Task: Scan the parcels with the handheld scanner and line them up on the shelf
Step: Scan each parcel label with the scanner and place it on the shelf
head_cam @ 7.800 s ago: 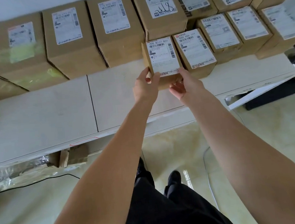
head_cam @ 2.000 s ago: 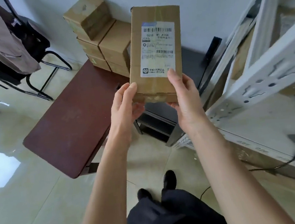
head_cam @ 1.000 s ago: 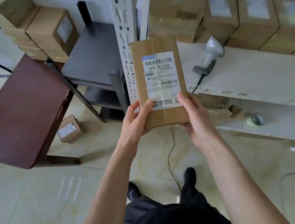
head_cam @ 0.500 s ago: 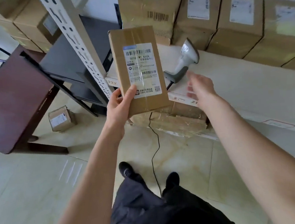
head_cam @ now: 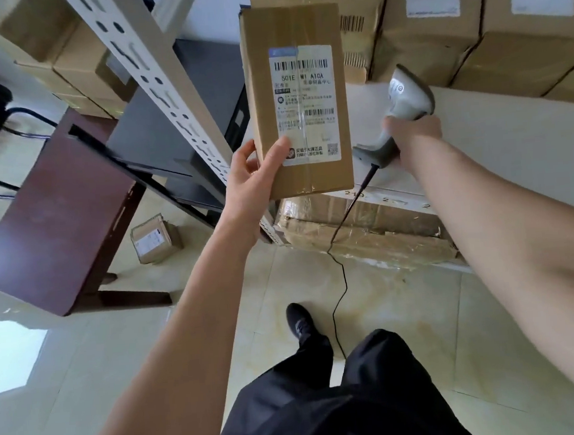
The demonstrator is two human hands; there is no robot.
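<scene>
Pale glossy floor tiles (head_cam: 83, 353) fill the lower frame, with a dark red table (head_cam: 55, 215) at left. At upper centre, a tall cardboard parcel (head_cam: 299, 103) is held upright by the left hand (head_cam: 252, 182), fingers closed on its lower left corner, its label (head_cam: 306, 104) turned to the camera. Just right of it, a grey handheld scanner (head_cam: 404, 108) is gripped at the handle by the right hand (head_cam: 413, 135), above the white shelf (head_cam: 513, 144). Labelled boxes (head_cam: 469, 21) are lined up along the shelf's back at upper right.
</scene>
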